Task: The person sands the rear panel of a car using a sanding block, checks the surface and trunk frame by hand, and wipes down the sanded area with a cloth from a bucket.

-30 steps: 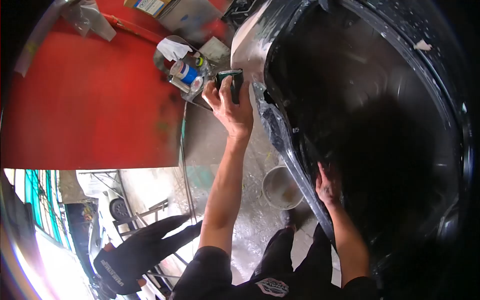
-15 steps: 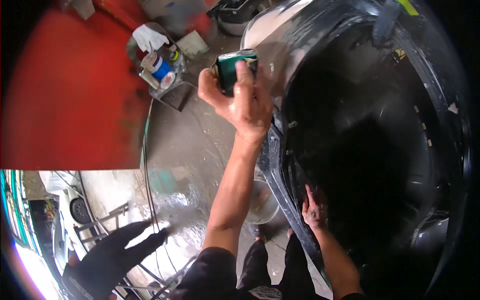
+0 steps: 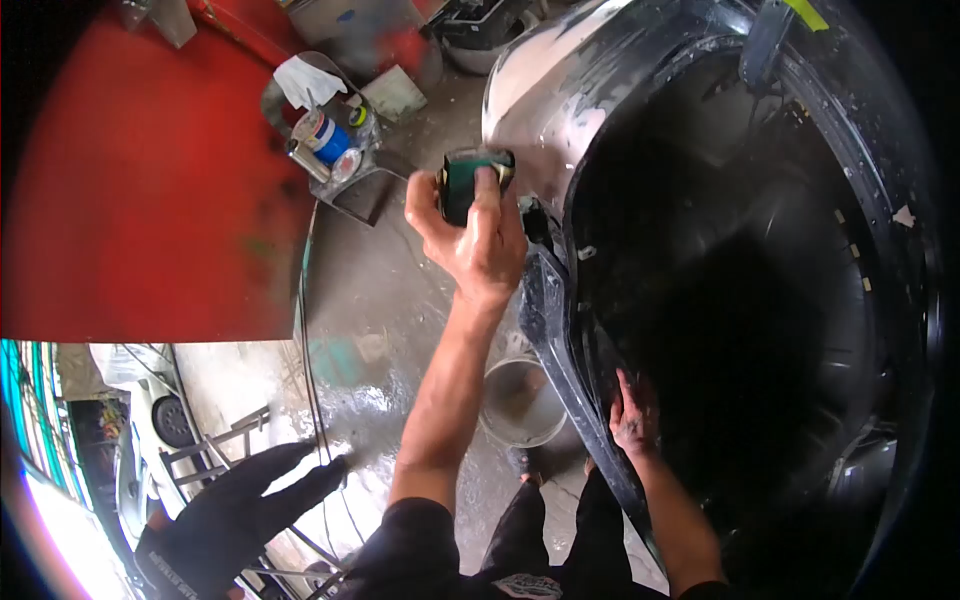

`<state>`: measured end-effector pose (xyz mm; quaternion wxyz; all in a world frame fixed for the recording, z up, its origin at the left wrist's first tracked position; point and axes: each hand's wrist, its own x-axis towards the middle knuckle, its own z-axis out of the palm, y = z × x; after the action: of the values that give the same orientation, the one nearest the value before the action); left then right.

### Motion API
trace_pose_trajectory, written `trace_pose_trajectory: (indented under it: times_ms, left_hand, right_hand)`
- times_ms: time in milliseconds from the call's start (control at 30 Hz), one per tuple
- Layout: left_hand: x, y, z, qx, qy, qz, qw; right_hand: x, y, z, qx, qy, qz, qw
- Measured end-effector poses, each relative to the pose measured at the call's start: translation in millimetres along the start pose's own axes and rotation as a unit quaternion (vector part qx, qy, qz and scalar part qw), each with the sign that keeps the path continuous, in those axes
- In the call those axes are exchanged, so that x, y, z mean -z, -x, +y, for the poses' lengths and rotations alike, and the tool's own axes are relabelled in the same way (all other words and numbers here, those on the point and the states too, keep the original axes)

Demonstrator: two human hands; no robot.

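My left hand is closed on a green-faced sanding block with dark edges. It holds the block at arm's length beside a black car body part, near a pale, patchy, sanded-looking area. Whether the block touches the surface is hard to tell. Lower down, my right hand lies against the dark inner side of this part, its fingers stretched out and nothing visible in them. Deep shadow hides much of the part's inside.
A bucket stands on the wet floor near my feet. A red panel fills the left, beside a carrier of cans and a white cloth. Cables hang there. Another person is at lower left.
My left hand and the sanding block have moved down in the view, nearer to my body. My right hand stays almost in place. The background has shifted slightly with the camera.
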<state>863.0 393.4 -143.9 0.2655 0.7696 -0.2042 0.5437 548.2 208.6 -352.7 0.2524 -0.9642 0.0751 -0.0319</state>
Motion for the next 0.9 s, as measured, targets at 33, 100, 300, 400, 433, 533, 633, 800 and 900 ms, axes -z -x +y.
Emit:
trace_pose_trajectory:
  times_ms: [33, 100, 300, 400, 433, 533, 633, 800, 900]
  left_hand:
    - [0.7, -2.6, 0.3, -0.007, 0.000, -0.010, 1.000]
    - [-3.2, -4.5, 6.2, 0.012, 0.029, 0.005, 1.000]
    - [-5.4, 25.8, 4.9, 0.053, 0.038, 0.036, 0.997]
    - [-5.8, 11.6, 3.3, 0.026, 0.037, 0.037, 0.998]
    - [-8.5, 6.5, 4.1, 0.024, 0.048, 0.045, 0.998]
    - [-15.4, -5.9, 13.4, 0.029, 0.060, 0.055, 0.996]
    - [-5.0, 16.2, 9.5, 0.060, 0.051, 0.029, 0.996]
    - [-16.6, -34.4, 23.5, 0.040, 0.037, 0.054, 0.997]
    - [-23.1, 9.3, 16.3, 0.044, 0.021, 0.094, 0.994]
  right_hand:
    - [-1.4, 0.5, 1.8, 0.000, -0.005, -0.003, 1.000]
    - [-5.1, 1.4, 3.7, -0.010, -0.004, -0.007, 1.000]
    - [2.7, -5.3, -2.2, 0.009, 0.015, 0.010, 1.000]
    - [-0.8, -3.0, 0.5, 0.004, 0.021, 0.005, 1.000]
    - [-1.3, 1.2, 0.6, -0.003, 0.020, -0.002, 1.000]
    - [0.2, 1.9, 0.5, -0.019, 0.014, -0.016, 1.000]
    - [-1.4, 2.6, 1.1, -0.008, 0.025, -0.003, 1.000]
    - [0.7, -9.8, 0.6, 0.001, 0.004, -0.009, 1.000]
    - [-0.7, -9.8, 3.5, -0.003, 0.019, -0.009, 1.000]
